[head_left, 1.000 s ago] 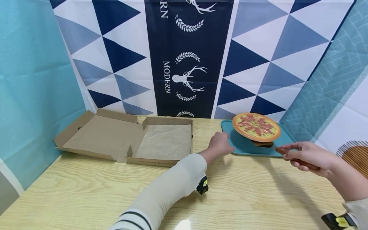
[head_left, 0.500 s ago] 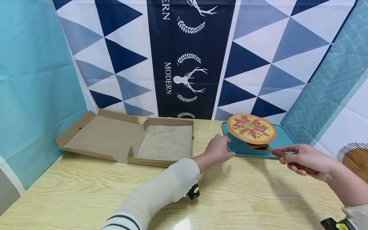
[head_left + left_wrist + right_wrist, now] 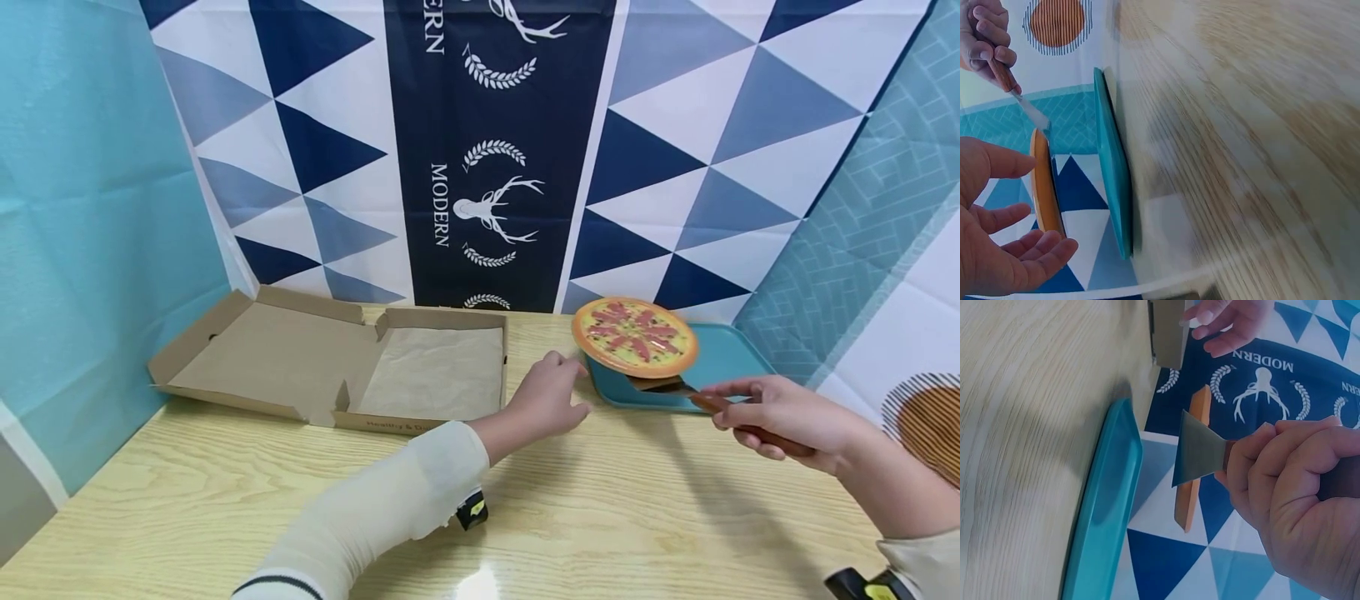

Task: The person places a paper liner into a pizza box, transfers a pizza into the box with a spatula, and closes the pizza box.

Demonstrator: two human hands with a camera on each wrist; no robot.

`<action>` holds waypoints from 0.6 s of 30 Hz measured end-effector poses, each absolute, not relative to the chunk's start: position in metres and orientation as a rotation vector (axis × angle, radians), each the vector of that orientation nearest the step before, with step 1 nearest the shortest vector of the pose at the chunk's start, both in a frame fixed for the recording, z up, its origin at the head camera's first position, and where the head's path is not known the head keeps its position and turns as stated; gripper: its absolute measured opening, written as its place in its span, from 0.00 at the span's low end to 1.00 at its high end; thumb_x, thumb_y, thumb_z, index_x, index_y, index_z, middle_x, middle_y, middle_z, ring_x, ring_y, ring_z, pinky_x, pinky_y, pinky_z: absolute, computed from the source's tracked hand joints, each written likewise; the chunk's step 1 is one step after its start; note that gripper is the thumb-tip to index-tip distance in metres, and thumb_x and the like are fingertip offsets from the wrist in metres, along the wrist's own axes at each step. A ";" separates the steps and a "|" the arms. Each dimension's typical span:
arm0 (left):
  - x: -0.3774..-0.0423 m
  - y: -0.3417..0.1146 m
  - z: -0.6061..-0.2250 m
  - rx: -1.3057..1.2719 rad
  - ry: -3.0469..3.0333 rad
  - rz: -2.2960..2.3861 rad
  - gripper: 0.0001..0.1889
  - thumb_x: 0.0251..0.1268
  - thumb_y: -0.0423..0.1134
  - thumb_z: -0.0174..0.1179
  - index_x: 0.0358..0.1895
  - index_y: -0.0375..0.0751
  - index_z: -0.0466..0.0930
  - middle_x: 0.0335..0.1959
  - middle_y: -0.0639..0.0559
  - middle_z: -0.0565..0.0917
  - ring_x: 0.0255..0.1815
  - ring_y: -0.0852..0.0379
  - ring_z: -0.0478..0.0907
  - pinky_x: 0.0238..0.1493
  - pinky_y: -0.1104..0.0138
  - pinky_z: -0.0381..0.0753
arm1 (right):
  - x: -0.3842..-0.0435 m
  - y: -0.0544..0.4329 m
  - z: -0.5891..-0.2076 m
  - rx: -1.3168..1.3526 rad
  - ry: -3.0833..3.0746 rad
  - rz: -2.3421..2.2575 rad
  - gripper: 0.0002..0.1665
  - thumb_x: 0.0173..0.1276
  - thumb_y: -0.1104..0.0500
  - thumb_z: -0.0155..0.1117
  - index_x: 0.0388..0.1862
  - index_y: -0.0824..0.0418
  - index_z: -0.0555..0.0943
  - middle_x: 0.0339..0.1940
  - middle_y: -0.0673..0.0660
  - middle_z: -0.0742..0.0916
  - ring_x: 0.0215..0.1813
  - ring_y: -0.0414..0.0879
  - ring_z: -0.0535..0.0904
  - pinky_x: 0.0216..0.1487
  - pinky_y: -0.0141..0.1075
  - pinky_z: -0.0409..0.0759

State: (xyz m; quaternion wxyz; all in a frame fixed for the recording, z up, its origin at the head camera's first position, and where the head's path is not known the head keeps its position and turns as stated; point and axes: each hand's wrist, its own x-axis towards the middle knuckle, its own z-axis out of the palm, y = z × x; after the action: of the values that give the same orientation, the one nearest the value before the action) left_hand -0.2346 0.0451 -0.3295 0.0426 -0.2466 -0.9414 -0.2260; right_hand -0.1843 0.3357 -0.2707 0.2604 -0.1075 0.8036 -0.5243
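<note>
Pizza (image 3: 635, 337) raised on spatula (image 3: 678, 387), clear of tray (image 3: 738, 354).
With twelve o'clock toward the patterned backdrop (image 3: 491, 117), I see the pizza lying face up on the blade, toward the tray's nine o'clock end. Right hand (image 3: 798, 419), at the pizza's four o'clock: fingers clamped round the wooden handle (image 3: 791, 446). Left hand (image 3: 543, 400), near the pizza's eight o'clock edge: thumb and fingers apart; contact with the edge cannot be told. Open box (image 3: 292, 354): at the pizza's nine o'clock, beyond the left hand.
</note>
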 end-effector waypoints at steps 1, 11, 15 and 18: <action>-0.234 0.042 -0.329 -0.759 -2.876 -0.695 0.23 0.62 0.47 0.67 0.59 0.44 0.77 0.52 0.52 0.75 0.50 0.59 0.74 0.50 0.73 0.74 | -0.185 0.334 -0.271 -0.294 2.169 -1.424 0.38 0.76 0.62 0.52 0.72 0.83 0.48 0.21 0.51 0.78 0.16 0.36 0.66 0.17 0.28 0.71; -0.228 0.012 -0.334 -0.791 -2.833 -0.650 0.22 0.62 0.45 0.66 0.58 0.42 0.79 0.54 0.48 0.75 0.55 0.53 0.74 0.56 0.67 0.74 | -0.190 0.321 -0.275 -0.349 2.125 -1.449 0.37 0.75 0.64 0.52 0.71 0.84 0.49 0.23 0.52 0.78 0.16 0.36 0.66 0.17 0.26 0.70; -0.226 0.001 -0.333 -0.781 -2.828 -0.658 0.21 0.62 0.44 0.67 0.57 0.41 0.79 0.54 0.46 0.75 0.56 0.52 0.74 0.58 0.66 0.74 | -0.191 0.318 -0.275 -0.368 2.133 -1.439 0.36 0.75 0.65 0.52 0.71 0.84 0.49 0.24 0.53 0.78 0.16 0.37 0.65 0.16 0.27 0.69; -0.226 -0.009 -0.332 -0.769 -2.825 -0.678 0.21 0.62 0.43 0.67 0.57 0.40 0.78 0.54 0.46 0.75 0.56 0.51 0.74 0.59 0.65 0.73 | -0.191 0.315 -0.275 -0.379 2.156 -1.430 0.36 0.74 0.65 0.52 0.70 0.85 0.50 0.20 0.52 0.76 0.15 0.37 0.65 0.16 0.29 0.69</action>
State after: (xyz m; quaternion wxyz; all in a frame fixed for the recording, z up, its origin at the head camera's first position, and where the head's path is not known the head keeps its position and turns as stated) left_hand -0.2264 -0.0090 -0.3323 0.0680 -0.2554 -0.9378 -0.2252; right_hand -0.1911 0.3151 -0.2747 0.2603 -0.1401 0.7960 -0.5282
